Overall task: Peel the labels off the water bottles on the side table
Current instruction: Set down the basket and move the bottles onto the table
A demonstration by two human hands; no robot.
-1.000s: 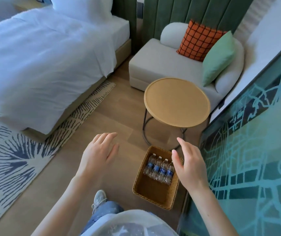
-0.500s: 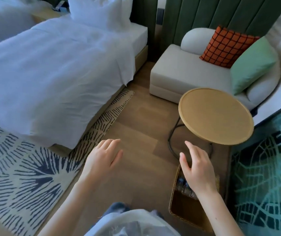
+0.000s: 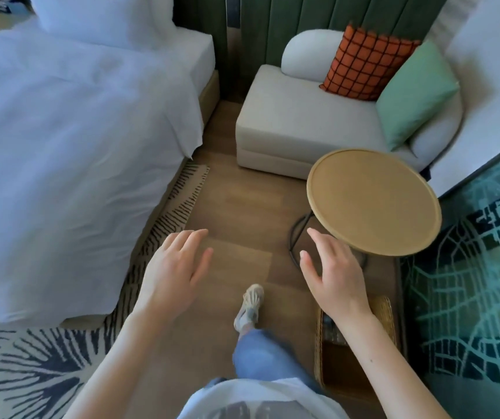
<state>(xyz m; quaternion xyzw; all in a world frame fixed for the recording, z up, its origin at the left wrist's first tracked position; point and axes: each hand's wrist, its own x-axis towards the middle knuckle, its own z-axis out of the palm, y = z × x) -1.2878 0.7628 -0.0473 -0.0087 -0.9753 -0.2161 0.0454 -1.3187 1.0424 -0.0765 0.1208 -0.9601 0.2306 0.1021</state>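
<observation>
I am holding both hands out over the brown wooden floor point(image 3: 242, 201), palms down, touching nothing. My left hand point(image 3: 173, 273) is hovering well to the left of the round tan wooden side table point(image 3: 374, 201), its fingers straight and close together, the thumb out to the side. My right hand point(image 3: 336, 276) is floating just in front of the table's near-left rim, fingers relaxed and slightly spread, gripping nothing.

The brown woven wicker basket point(image 3: 386, 313) is sitting on the floor just below the table's near edge, and my right forearm is covering most of it. The clear plastic water bottles point(image 3: 329, 326) are lying inside it. Only a blurred sliver of them is showing left of my forearm, and I cannot make out their labels.

Behind the table, a pale grey armchair point(image 3: 297, 122) is carrying an orange grid-patterned cushion point(image 3: 363, 68) and a mint green cushion point(image 3: 415, 95). Far left of the table a bed with white bedding point(image 3: 70, 131) is standing beside a cream and navy patterned rug point(image 3: 30, 367). Right of the table, a dark panel with a teal map pattern point(image 3: 478, 282) is showing. My pale sneaker point(image 3: 250, 306) is resting on the floor left of the basket.
</observation>
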